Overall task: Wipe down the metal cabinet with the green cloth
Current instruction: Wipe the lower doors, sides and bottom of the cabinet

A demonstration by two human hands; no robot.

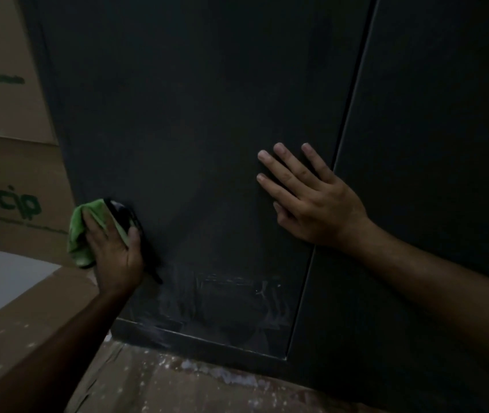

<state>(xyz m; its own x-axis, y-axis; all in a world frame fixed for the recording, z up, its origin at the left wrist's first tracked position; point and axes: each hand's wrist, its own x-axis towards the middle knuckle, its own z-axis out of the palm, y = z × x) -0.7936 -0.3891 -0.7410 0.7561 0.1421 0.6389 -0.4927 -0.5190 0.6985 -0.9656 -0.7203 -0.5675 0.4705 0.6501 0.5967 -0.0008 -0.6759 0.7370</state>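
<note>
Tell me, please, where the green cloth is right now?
In the head view, the green cloth is low on the left, gripped in the left hand against the left edge of the dark metal cabinet, beside cardboard boxes.

Left hand [115, 251] presses the cloth [83, 234] against the left edge of the cabinet [207, 99] door, low down. Right hand [312, 201] lies flat on the same door, to the right of and higher than the left hand, just beside the seam between the doors. Smears [222, 296] sit on the door below both hands (nearer the left one). Cardboard boxes [13, 180] stand left of the left hand; the floor [192, 386] lies below it.
</note>
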